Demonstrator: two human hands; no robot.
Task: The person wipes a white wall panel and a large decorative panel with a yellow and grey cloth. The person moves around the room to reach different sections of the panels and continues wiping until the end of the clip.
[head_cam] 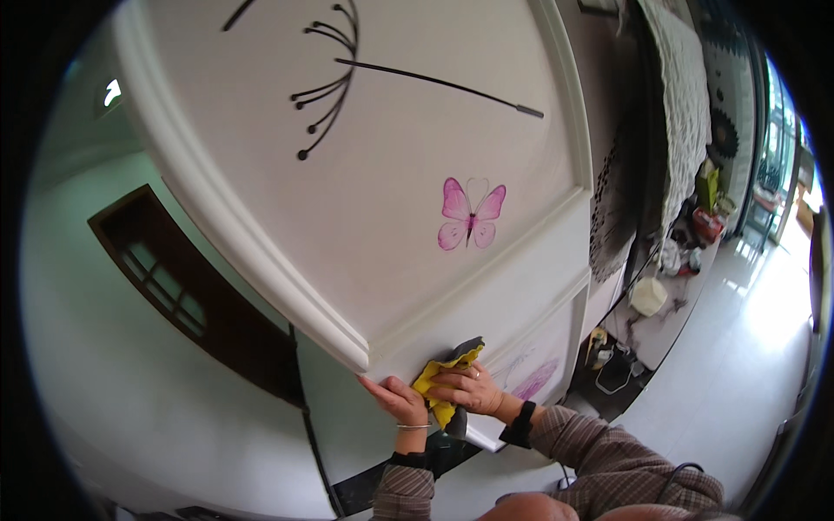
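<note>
A tall white framed panel [404,215], perhaps a door or screen, fills the middle, bearing a pink butterfly picture [470,218] and dark curved stems with dots. My right hand [470,389], with a ring on one finger, presses a yellow and grey cloth [443,384] onto the panel's lower white face. Just left of it, my left hand [399,398] rests at the panel's lower corner edge, palm up and fingers apart, close to the cloth. A purple feather-like print [537,378] shows on the lower section beyond my right hand.
At the right, a long table [658,338] holds a pale bowl-like item [647,296], bags and other small things. A white textured cover [681,111] hangs above it. A dark brown door [215,312] with panes lies left of the panel.
</note>
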